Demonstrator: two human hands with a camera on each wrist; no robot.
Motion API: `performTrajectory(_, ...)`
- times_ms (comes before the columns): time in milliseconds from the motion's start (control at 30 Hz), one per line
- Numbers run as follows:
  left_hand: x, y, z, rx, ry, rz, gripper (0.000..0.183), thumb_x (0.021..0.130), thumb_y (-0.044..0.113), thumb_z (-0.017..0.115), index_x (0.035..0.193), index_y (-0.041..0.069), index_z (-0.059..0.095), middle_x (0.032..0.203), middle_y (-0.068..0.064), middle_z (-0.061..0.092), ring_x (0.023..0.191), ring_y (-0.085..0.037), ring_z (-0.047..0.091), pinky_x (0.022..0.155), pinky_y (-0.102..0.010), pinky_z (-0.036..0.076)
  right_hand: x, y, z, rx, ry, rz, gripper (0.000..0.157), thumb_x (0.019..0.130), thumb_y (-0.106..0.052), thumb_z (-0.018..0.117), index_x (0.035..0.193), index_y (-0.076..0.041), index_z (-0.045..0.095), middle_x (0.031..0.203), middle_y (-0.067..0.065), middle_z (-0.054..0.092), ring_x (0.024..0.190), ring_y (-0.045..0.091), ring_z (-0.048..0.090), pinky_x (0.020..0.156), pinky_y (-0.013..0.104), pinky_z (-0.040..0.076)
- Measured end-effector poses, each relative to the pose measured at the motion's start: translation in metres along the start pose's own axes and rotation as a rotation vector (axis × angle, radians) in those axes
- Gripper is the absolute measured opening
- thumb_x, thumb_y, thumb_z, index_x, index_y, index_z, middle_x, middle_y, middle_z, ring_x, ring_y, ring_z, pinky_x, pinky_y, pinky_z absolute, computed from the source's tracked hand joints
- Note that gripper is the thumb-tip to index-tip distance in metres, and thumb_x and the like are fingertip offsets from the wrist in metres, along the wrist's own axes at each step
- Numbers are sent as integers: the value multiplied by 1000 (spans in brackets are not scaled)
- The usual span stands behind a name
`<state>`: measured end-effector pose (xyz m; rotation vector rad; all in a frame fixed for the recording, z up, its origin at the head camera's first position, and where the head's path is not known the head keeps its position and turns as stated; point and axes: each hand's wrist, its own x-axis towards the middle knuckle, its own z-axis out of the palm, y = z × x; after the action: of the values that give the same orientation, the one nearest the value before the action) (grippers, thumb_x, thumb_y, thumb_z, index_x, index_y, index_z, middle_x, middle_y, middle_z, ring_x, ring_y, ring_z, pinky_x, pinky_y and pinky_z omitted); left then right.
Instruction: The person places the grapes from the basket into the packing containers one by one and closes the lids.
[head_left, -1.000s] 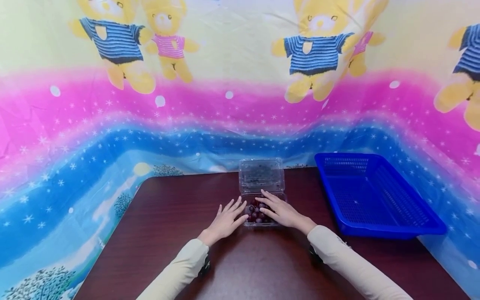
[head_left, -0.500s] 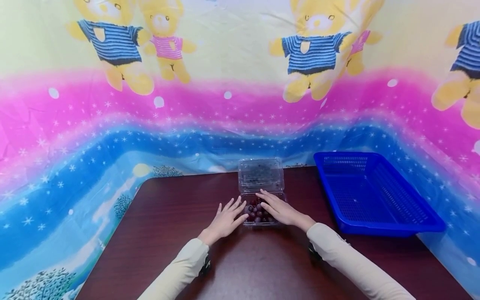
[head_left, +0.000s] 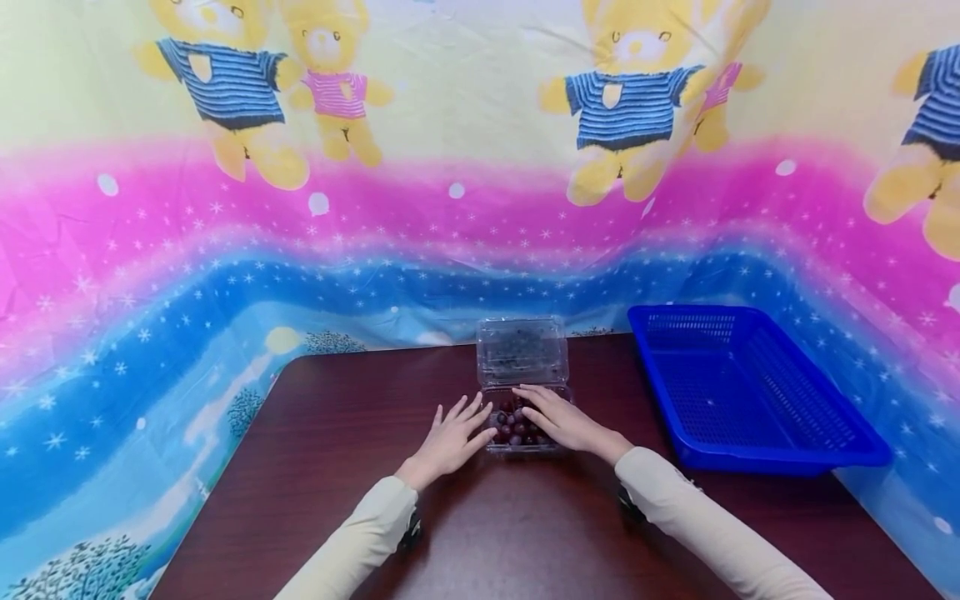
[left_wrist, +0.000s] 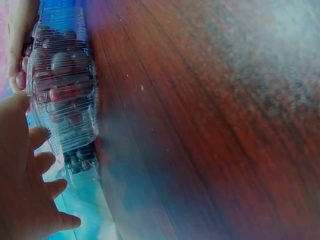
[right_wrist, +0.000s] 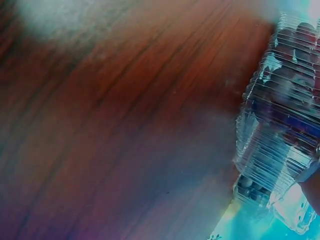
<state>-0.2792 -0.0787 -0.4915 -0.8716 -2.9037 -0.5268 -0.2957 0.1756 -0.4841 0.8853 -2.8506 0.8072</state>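
Observation:
A clear plastic clamshell box (head_left: pixel 525 450) holds dark red grapes (head_left: pixel 512 429) on the table. Its lid (head_left: pixel 522 350) stands raised at the back. My left hand (head_left: pixel 448 442) is at the box's left side with its fingers spread; in the left wrist view the thumb of the left hand (left_wrist: pixel 25 170) reaches the rim beside the grapes (left_wrist: pixel 62 65). Over the right part of the box lies my right hand (head_left: pixel 566 421), fingers extended and covering some of the grapes. The right wrist view catches the ribbed box wall (right_wrist: pixel 265 145) and only a bit of a finger (right_wrist: pixel 312 192).
To the right stands a blue plastic basket (head_left: pixel 780 461) with perforated sides and nothing visible inside. The dark wooden table (head_left: pixel 360 408) has a rounded back-left corner. A curtain (head_left: pixel 457 217) printed with bears hangs behind it.
My right hand has shifted slightly left over the grapes, and its fingertips have dipped a little. The left hand and the box stay in place.

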Motion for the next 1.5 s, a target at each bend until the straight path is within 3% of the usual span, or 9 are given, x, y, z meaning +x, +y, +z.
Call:
performTrajectory(333, 6, 0, 0, 9, 15, 9, 62, 95, 56, 31, 145, 20, 34, 153, -3, 24, 140, -31, 20, 106, -65, 14, 2, 2, -9, 36, -4, 48, 58, 97, -53, 28, 148, -25, 26, 151, 0, 27, 138, 24, 27, 109, 52, 27)
performTrajectory(633, 7, -1, 0, 14, 7, 2, 65, 94, 59, 28, 146, 20, 32, 153, -2, 22, 140, -31, 20, 107, -65, 14, -3, 5, -10, 43, -1, 75, 54, 98, -50, 29, 147, -26, 29, 152, 2, 27, 138, 25, 26, 109, 54, 24)
performTrajectory(1033, 10, -2, 5, -5, 10, -8, 68, 94, 61, 26, 146, 18, 32, 154, -4, 21, 140, -31, 21, 107, -64, 15, -11, 10, -11, 24, 45, 58, 48, 100, -43, 32, 145, -28, 32, 152, 5, 28, 138, 27, 27, 108, 54, 26)
performTrajectory(1500, 10, -1, -2, 1, 2, -16, 68, 94, 60, 29, 147, 17, 28, 154, -5, 20, 140, -31, 19, 108, -63, 13, -17, 15, -13, 13, 100, 15, 49, 99, -42, 35, 144, -21, 37, 151, 6, 28, 138, 30, 26, 108, 54, 25)
